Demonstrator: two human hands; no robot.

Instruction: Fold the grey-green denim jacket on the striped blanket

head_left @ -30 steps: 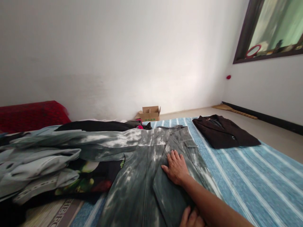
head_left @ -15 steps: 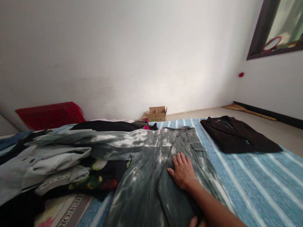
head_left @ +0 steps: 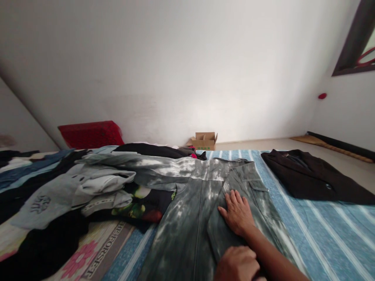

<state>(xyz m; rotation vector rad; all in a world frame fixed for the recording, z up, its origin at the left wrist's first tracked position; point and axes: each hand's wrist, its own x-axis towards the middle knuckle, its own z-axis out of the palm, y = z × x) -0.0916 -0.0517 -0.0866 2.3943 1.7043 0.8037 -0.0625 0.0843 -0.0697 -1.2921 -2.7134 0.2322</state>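
A grey-green tie-dyed jacket (head_left: 181, 218) lies spread before me, its collar end away from me. One sleeve stretches out to the left; the other is folded inward across the body. My right hand (head_left: 238, 214) rests palm down on the folded sleeve, fingers extended and slightly apart. Close to me at the lower edge, my left hand (head_left: 236, 264) is curled closed at the lower end of that sleeve, partly under the right forearm. Its fingertips are hidden, but it appears to grip the sleeve fabric.
A folded dark brown garment (head_left: 310, 175) lies right on the blue striped bedding (head_left: 319, 222). Piled clothes, including a grey hooded top (head_left: 58, 195), cover the left. Behind stand a small cardboard box (head_left: 205, 142) and a red block-shaped item (head_left: 90, 134) against the wall (head_left: 187, 70).
My view has swung left, so the scene sits further right. My left hand has come further into view at the bottom. The right hand stays flat on the folded sleeve.
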